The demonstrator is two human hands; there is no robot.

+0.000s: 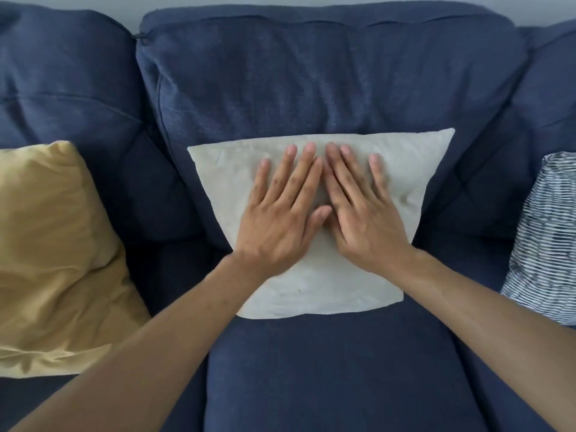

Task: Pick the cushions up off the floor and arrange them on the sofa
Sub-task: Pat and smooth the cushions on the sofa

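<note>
Your view, item by item. Sofa (327,73): dark blue, three seats. White cushion (414,182): middle seat, leaning against the back cushion. Your left hand (277,213) and right hand (364,213): both laid flat on the white cushion, side by side, fingers spread, grip wide and holding nothing. Yellow cushion (53,251): left seat, propped up. Blue-and-white striped cushion (545,238): right seat, partly out of view.
</note>
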